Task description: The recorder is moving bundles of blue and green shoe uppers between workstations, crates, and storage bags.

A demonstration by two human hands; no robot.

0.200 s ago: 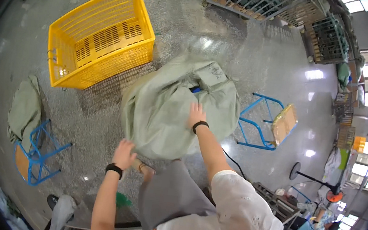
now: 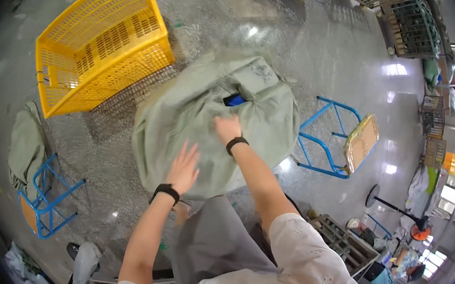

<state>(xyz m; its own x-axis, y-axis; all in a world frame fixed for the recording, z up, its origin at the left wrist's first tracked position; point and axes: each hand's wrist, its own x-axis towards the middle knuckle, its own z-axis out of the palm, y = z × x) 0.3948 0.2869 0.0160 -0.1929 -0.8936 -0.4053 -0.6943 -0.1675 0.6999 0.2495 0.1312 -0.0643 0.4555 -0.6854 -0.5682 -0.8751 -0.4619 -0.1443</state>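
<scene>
One pale-green sack [image 2: 198, 124] | left hand [image 2: 183, 170]: grip apart | right hand [image 2: 229, 130]: grip can't tell | best pull evenly around 1-o'clock opening [image 2: 235, 100]

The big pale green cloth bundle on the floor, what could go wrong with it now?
The pale green cloth bundle has a gap in its folds showing something bright blue; whatever is inside might slip out if the bundle tips.

The stool with a blue tubular frame and tan seat stands close on the right, so the cloth might snag if pushed that way.

The left hand is spread rather than clenched, so it might slip if it pulled.
</scene>
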